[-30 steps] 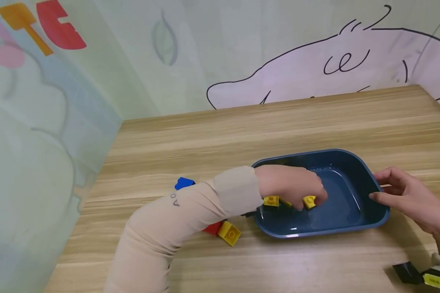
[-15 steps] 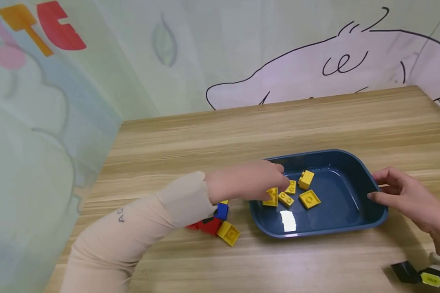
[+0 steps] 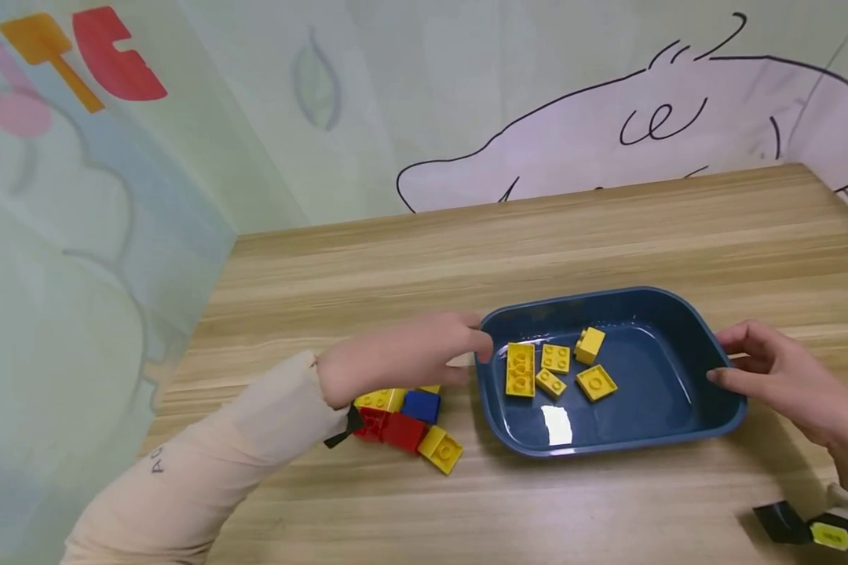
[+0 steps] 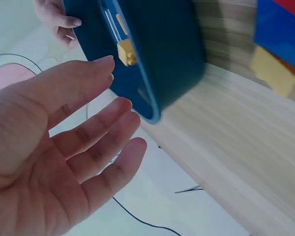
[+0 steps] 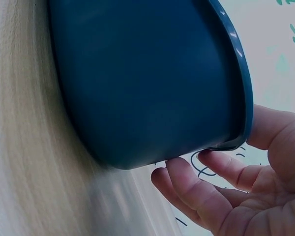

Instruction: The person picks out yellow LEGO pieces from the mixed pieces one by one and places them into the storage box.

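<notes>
A dark blue tray sits on the wooden table with several yellow bricks inside, among them a long one and a square one. My left hand hovers at the tray's left rim, fingers apart and loosely bent. The left wrist view shows nothing in that hand. My right hand grips the tray's right end, thumb at the rim; in the right wrist view its fingers touch the outer wall. Below my left hand lie red bricks, a blue brick and yellow bricks, partly hidden by the forearm.
A wooden table carries everything and meets painted walls at the back and left. A black strap with a yellow-labelled piece is at the right wrist, near the lower right corner.
My left hand has lifted out of the tray and moved left toward the loose bricks, leaving the yellow bricks in the tray in sight. My right hand has stayed on the tray.
</notes>
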Available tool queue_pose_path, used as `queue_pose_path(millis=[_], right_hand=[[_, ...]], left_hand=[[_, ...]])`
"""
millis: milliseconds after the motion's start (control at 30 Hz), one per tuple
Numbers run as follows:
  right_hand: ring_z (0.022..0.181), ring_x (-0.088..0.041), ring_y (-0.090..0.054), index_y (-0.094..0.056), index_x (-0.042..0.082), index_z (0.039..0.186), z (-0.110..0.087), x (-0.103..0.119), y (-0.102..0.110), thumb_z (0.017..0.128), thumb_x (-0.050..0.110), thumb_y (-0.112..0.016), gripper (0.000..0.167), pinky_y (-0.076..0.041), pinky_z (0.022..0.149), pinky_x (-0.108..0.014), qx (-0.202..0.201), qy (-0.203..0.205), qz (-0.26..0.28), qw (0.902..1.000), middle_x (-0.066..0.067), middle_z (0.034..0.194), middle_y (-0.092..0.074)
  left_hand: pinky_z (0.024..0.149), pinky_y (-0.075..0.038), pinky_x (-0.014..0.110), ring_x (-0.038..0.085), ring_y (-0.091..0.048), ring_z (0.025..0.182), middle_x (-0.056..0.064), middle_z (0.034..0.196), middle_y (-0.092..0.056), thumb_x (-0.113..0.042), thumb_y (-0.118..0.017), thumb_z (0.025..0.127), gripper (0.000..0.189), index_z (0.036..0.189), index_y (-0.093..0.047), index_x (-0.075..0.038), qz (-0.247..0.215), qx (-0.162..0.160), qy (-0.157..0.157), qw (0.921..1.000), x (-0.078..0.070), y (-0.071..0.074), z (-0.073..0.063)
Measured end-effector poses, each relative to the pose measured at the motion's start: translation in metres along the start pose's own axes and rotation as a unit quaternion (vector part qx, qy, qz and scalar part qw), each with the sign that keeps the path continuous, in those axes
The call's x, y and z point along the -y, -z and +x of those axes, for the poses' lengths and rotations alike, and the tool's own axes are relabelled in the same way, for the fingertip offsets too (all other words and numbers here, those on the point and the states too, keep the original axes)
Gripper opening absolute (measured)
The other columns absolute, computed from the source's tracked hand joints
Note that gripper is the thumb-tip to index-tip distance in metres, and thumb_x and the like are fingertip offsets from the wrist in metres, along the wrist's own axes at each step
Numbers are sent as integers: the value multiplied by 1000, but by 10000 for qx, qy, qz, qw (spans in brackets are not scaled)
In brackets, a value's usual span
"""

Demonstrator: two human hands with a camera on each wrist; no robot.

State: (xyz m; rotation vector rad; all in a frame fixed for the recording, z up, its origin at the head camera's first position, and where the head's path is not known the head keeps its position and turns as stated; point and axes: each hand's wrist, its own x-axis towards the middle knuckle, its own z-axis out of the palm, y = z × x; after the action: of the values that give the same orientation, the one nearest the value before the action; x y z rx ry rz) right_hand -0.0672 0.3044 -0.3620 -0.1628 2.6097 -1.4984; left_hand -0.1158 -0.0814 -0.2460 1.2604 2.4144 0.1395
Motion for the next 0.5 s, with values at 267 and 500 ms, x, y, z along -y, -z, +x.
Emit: queue_pose_path(millis=[267,500], right_hand=[[80,5,-57,-52,8,102,0,-1,0,82,-10,-61,28,-50,60,-18,25,91,200,9998,21,94,-55],[79,5,-57,-50,1,103,1,-1,-1,83,-7,-62,25,-50,60,-19,-15,27,-22,10000,22,94,-53]], left_hand=[[77,-49,24,17,-56,85,8,100,-63,-12,-69,84,19,103,-69,-9,220,51,325,9992,20,-21,-1],[73,-47,23,15,-53,81,6,95,-61,-14,-67,85,18,102,-67,-8,-88,371,633,9973,39,-50,7]])
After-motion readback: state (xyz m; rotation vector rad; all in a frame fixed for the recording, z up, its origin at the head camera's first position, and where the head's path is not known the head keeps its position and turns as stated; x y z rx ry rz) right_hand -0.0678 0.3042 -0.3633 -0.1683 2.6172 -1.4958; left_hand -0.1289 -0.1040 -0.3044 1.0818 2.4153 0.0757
